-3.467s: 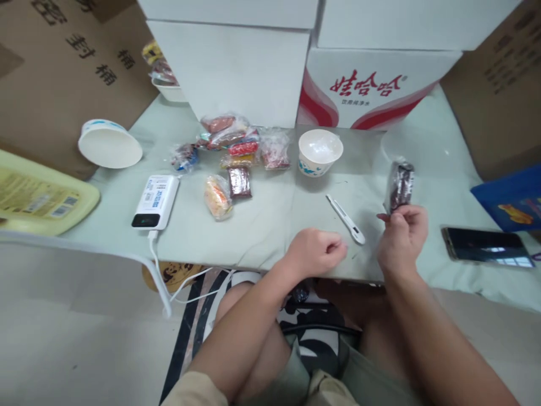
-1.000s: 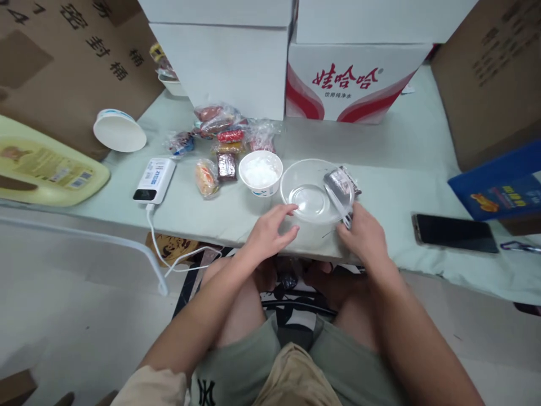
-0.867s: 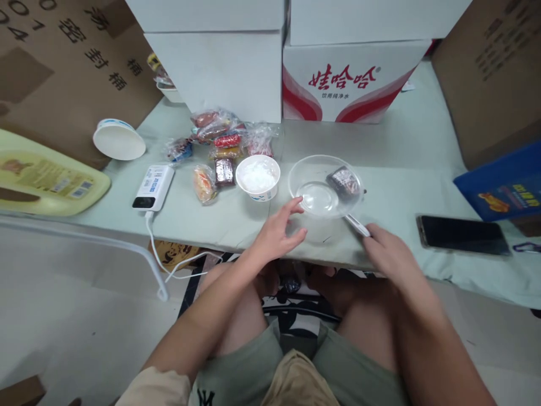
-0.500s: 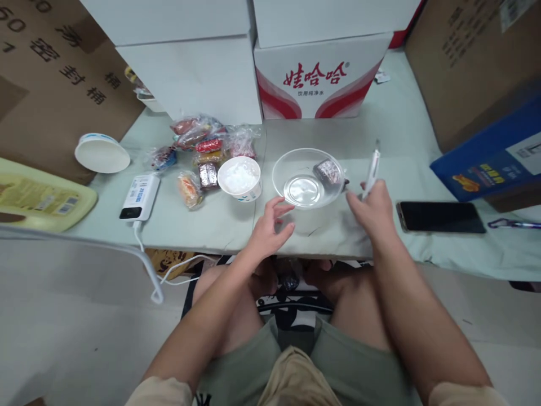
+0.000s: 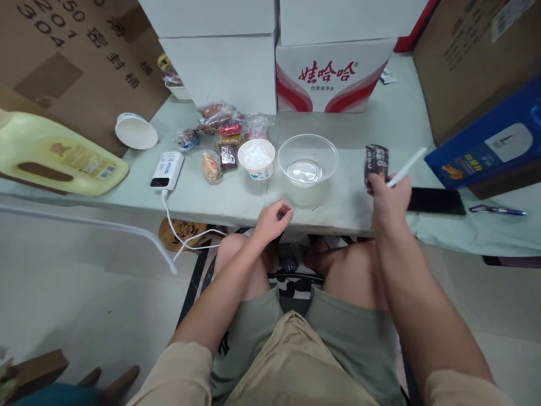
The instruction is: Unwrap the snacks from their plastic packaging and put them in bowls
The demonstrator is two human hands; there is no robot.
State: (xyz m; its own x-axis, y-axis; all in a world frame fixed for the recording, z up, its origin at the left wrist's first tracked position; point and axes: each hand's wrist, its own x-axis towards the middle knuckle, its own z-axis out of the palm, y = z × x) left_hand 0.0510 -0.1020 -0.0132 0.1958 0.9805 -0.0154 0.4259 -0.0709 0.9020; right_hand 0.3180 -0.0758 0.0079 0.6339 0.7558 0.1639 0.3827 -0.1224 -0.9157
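Note:
My right hand (image 5: 393,197) grips a dark brown printed packet (image 5: 376,163) between thumb and fingers, over the table to the right of the bowl. A slim white pen-like stick (image 5: 408,166) is also held in this hand, pointing up and right. My left hand (image 5: 274,219) hovers by the table's front edge with its fingers curled in and nothing visible in them. Just beyond it stands a clear plastic bowl (image 5: 307,183), with nothing seen inside. Left of the bowl is a white paper cup (image 5: 257,163) with whitish contents.
Several wrapped snacks (image 5: 211,166) lie left of the cup. A white power bank (image 5: 168,166) with a cable, an empty paper bowl (image 5: 136,132) and a yellow jug (image 5: 63,152) are farther left. A phone (image 5: 437,201) and pen (image 5: 499,210) lie right. Boxes (image 5: 325,79) line the back.
The dark packet has moved from beside the bowl to the right in my right hand, and the white stick has tilted. My left hand has curled its fingers and drawn back from the bowl.

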